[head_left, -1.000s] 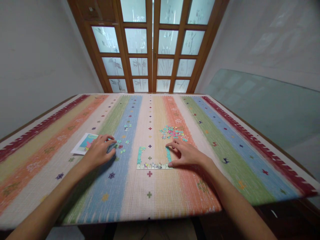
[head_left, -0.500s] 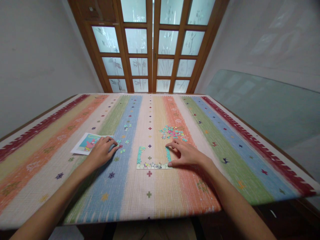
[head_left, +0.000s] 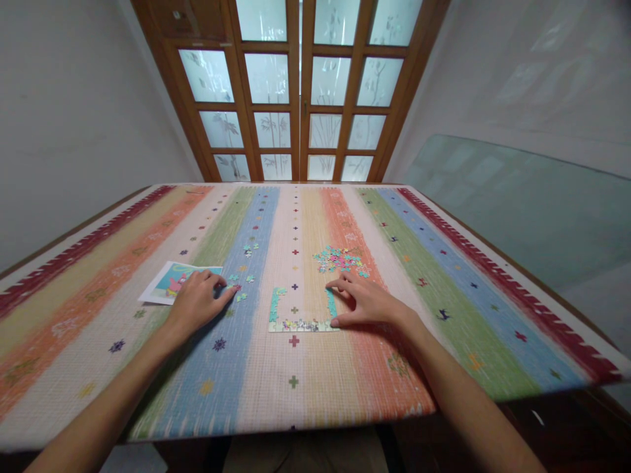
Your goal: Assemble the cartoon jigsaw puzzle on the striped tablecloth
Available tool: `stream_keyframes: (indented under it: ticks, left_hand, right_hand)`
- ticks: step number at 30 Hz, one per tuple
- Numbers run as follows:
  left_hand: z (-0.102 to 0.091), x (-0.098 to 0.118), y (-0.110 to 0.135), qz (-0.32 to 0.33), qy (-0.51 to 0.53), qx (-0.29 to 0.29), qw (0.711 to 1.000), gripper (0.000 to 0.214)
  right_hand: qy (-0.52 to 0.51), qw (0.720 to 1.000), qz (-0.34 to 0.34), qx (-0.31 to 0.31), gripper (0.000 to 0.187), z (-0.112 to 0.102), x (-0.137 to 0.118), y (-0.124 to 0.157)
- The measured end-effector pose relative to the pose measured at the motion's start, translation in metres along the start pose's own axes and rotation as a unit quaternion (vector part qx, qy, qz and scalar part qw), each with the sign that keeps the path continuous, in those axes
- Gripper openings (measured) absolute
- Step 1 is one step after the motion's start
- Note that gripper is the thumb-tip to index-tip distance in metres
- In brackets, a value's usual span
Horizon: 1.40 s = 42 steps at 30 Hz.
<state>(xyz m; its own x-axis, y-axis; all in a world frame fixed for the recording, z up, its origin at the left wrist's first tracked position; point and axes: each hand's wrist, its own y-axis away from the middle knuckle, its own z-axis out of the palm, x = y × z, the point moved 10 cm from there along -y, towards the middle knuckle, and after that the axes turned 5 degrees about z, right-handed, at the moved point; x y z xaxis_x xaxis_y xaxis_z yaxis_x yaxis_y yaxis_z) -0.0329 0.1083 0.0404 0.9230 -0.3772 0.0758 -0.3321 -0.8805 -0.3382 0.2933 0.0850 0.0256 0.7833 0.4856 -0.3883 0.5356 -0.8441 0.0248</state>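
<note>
Joined jigsaw puzzle pieces (head_left: 303, 326) form a U-shaped border on the striped cloth, with turquoise pieces up both sides. My right hand (head_left: 362, 302) rests along the border's right side, fingertips near its upper end and thumb by the lower right corner; thumb and fingers are spread. On the left, my left hand (head_left: 200, 299) lies partly over a printed picture (head_left: 166, 282) with a pink cartoon figure. Its fingers are bent and its thumb is stretched out apart from them, beside a few loose turquoise puzzle pieces (head_left: 241, 297). I see no piece in its grasp.
A pile of mixed puzzle pieces (head_left: 340, 261) lies beyond my right hand. A few more loose pieces (head_left: 250, 249) are further back on the blue stripe. The patterned tablecloth (head_left: 276, 387) covers the table; a wooden door with glass panes (head_left: 276, 131) stands behind it.
My left hand's fingers have drawn back and bent slightly, while its thumb reaches a little further right toward the loose pieces. My right hand and the border stay in place.
</note>
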Motion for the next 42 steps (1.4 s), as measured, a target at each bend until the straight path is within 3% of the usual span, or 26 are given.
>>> stream_keyframes:
  ticks: [12,19,31,42]
  left_hand:
    - [0.013,0.001,-0.001,0.038,0.097,-0.036,0.994,0.034]
    - [0.009,-0.009,0.001,0.022,0.061,-0.015,0.998,0.032]
    - [0.018,-0.008,-0.001,0.023,0.099,-0.066,0.993,0.036]
    - [0.019,0.002,-0.008,0.049,0.126,-0.055,0.989,0.033]
  right_hand:
    - [0.006,1.0,0.004,-0.004,0.069,0.001,0.001,0.0]
    - [0.005,1.0,0.002,-0.002,0.068,0.0,0.0,0.0]
    - [0.003,1.0,-0.003,-0.003,0.069,0.002,0.001,-0.001]
    - [0.004,1.0,-0.001,-0.002,0.069,0.002,0.002,-0.001]
